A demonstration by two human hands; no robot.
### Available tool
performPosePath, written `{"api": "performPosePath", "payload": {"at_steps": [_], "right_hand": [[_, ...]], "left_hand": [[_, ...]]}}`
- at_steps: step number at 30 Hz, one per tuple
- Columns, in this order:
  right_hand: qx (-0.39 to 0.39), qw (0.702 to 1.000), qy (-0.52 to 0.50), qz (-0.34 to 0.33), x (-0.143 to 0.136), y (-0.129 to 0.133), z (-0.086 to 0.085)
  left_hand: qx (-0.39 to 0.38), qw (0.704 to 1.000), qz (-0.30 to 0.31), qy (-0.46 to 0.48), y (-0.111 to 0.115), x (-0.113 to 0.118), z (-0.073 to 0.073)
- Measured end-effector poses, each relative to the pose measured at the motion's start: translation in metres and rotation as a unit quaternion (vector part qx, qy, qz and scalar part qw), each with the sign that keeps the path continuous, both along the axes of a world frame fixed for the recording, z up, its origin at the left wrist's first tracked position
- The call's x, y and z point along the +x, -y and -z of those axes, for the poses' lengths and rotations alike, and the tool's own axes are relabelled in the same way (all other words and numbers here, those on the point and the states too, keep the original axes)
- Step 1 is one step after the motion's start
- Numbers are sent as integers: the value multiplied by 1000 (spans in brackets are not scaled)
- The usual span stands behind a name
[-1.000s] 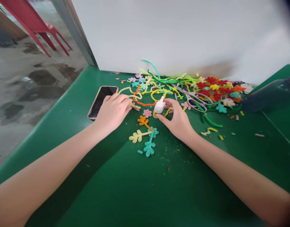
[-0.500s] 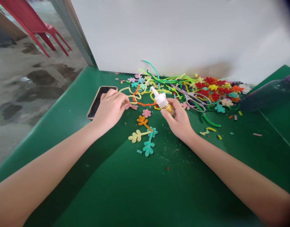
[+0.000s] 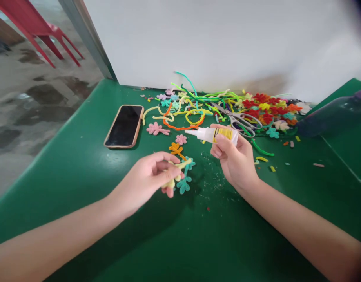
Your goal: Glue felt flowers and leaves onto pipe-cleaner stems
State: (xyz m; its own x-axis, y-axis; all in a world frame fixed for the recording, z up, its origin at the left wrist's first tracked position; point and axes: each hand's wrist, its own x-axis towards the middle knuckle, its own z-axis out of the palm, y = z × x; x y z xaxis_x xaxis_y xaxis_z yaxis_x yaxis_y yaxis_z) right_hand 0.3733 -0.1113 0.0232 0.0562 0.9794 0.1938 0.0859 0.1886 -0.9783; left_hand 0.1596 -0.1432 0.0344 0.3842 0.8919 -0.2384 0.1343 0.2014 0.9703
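My left hand (image 3: 156,174) pinches a pale yellow pipe-cleaner leaf (image 3: 184,164), its stem pointing up to the right. Below and beside it on the table lie a teal pipe-cleaner leaf (image 3: 184,185), a teal flower (image 3: 189,163) and an orange leaf (image 3: 175,149). In my right hand (image 3: 234,156) is a small white glue bottle (image 3: 208,134) with a yellow label, tilted on its side with the nozzle to the left. A small pink flower (image 3: 181,139) and a larger pink leaf-shaped piece (image 3: 156,129) lie beyond my hands.
A phone (image 3: 124,127) lies at the left. Along the white wall (image 3: 209,43) are loose green and yellow pipe cleaners (image 3: 224,96), scissors (image 3: 237,120) and a heap of red flowers (image 3: 261,111). A dark translucent bottle (image 3: 333,113) lies at the right. Scraps (image 3: 262,159) dot the green table (image 3: 174,239).
My left hand has come back from beside the phone and lifted the pale yellow leaf off the table. My right hand has moved right, tipping the glue bottle closer to level.
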Motion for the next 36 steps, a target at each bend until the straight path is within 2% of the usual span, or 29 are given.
{"api": "performPosePath", "payload": {"at_steps": [4, 7, 11, 18, 22, 25, 28, 31, 36], "right_hand": [[-37, 998, -54, -4, -1, 9, 1], [-34, 998, -43, -15, -1, 12, 8], [-23, 999, -26, 17, 1, 11, 18], [-45, 990, -123, 49, 4, 11, 26], [-74, 977, -200, 15, 3, 14, 26], [-83, 969, -232, -22, 1, 19, 25], [-91, 977, -190, -32, 2, 26, 24], [-94, 985, -143, -18, 3, 30, 24], [-103, 986, -130, 14, 4, 30, 23]], "left_hand": [[-81, 995, 26, 48, 23, 8, 0], [-104, 992, 12, 68, 37, 15, 0], [-133, 986, 15, 98, 51, 26, 3], [-244, 959, 39, 141, 63, 34, 13], [-309, 937, 64, 151, 63, 33, 11], [-301, 935, 86, 167, 61, 33, 9], [-275, 946, 88, 147, 60, 32, 10], [-251, 956, 69, 133, 60, 30, 13], [-245, 959, 49, 134, 59, 28, 16]]}}
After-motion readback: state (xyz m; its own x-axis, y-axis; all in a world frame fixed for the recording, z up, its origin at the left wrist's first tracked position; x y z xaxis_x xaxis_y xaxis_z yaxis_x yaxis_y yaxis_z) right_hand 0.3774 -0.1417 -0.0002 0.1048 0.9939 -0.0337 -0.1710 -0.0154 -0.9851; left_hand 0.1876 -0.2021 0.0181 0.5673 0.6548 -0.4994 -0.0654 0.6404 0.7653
